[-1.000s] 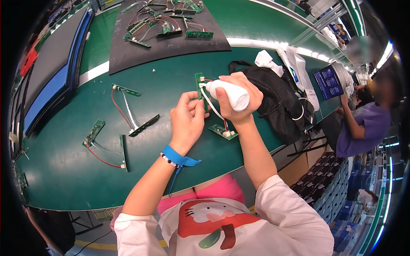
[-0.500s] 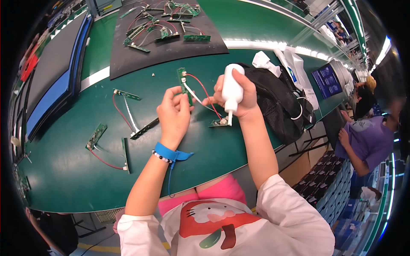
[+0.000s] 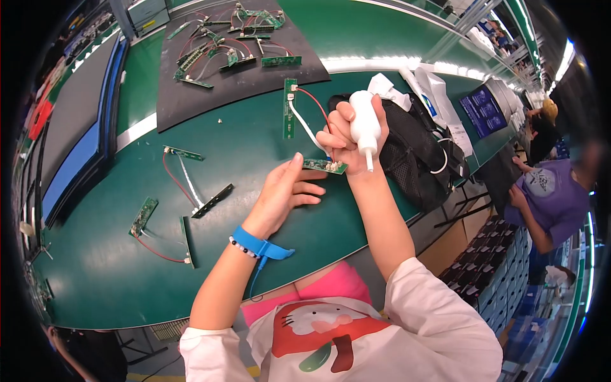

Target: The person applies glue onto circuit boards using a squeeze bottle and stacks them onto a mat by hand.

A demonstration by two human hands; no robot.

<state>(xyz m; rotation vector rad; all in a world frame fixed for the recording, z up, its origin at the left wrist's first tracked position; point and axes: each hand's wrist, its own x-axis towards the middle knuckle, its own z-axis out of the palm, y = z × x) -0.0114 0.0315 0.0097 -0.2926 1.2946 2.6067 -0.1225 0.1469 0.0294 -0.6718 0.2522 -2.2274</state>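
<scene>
My right hand (image 3: pixel 347 137) is wrapped round a white bottle (image 3: pixel 365 121), its thin nozzle pointing down. Its fingertips are beside the red and white wires joining a long green circuit board (image 3: pixel 289 118) to a smaller board (image 3: pixel 324 166). The smaller board lies between my hands. My left hand (image 3: pixel 283 194), with a blue wrist strap (image 3: pixel 258 245), has its thumb and fingers apart at that board's left end; whether it touches the board is unclear. Two more wired board pairs, one upper (image 3: pixel 184 153) and one lower (image 3: pixel 144 216), rest on the green table (image 3: pixel 95 267).
A black mat (image 3: pixel 242 86) at the back holds several wired boards. Beside my right hand sit a black mesh bag (image 3: pixel 407 159) and white tissue (image 3: pixel 389 91). Dark and blue panels (image 3: pixel 86 127) stand at left. A person in purple (image 3: pixel 547 194) is at the right.
The long board has left my left hand and lies farther back. My left hand has opened and moved right, beside the smaller board. The bottle turned from sideways to nozzle-down, still in my right hand.
</scene>
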